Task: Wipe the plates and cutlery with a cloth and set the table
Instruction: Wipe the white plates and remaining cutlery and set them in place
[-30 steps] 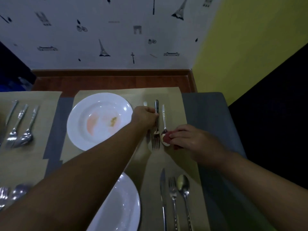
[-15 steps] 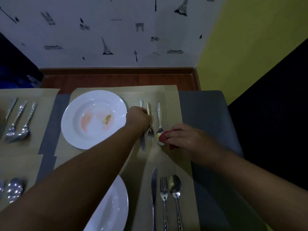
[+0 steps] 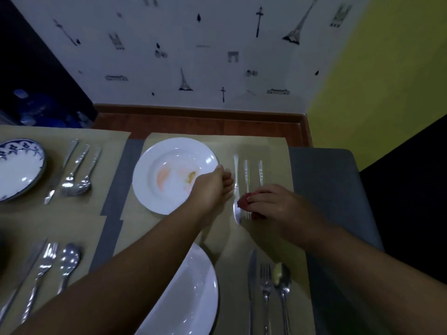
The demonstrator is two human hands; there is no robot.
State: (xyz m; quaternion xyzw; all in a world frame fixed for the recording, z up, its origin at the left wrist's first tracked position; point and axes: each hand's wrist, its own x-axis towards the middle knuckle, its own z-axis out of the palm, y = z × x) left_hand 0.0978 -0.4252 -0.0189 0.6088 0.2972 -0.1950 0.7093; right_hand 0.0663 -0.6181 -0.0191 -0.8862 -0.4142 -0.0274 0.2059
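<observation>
Plate (image 3: 154, 197): centre frame, orange smears inside.
Right hand (image 3: 278, 205): pinches red cloth (image 3: 243, 204) over fork (image 3: 246, 172).
Left hand (image 3: 214, 187): curled beside knife (image 3: 236, 169), grip unclear.

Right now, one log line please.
left hand: by knife, grip unclear | right hand: grips red cloth over fork | far plate: stained

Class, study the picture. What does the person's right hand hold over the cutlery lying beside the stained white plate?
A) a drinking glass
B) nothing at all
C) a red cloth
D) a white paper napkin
C: the right hand pinches a bunched red cloth in its fingers, pressed down on the lower ends of the cutlery to the right of the stained plate.
</observation>
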